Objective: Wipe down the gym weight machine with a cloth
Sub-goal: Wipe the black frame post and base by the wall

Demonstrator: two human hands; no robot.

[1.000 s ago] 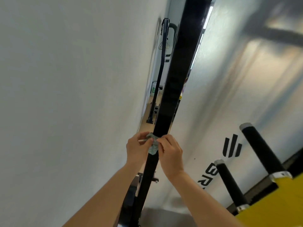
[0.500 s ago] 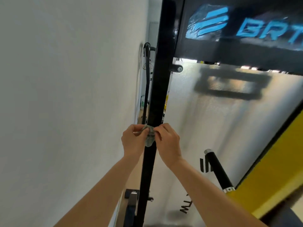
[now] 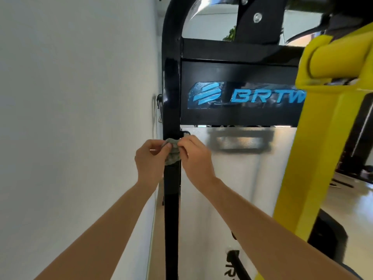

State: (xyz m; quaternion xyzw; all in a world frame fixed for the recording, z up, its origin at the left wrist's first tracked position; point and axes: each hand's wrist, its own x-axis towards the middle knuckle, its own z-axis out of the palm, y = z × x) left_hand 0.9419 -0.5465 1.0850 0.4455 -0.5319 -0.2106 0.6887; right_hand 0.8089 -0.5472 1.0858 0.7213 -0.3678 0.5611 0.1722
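A black upright post (image 3: 171, 93) of the gym weight machine runs up the middle of the view and curves right at the top. A small grey-green cloth (image 3: 172, 152) is wrapped round the front of this post. My left hand (image 3: 151, 158) pinches the cloth's left end beside the post. My right hand (image 3: 196, 158) pinches its right end, fingers curled over the cloth. A black panel (image 3: 242, 96) with a blue logo sits above my hands, and a frosted white shield (image 3: 232, 178) lies below it.
A white wall (image 3: 70, 118) stands close on the left, leaving a narrow gap beside the post. A yellow machine arm (image 3: 319, 128) slants down the right side. A black handle (image 3: 240, 267) pokes up at the bottom. Wooden floor shows at far right.
Both hands have slid the cloth up the post toward the black logo panel. The view has tilted upward, bringing the curved top of the frame and the yellow arm into sight.
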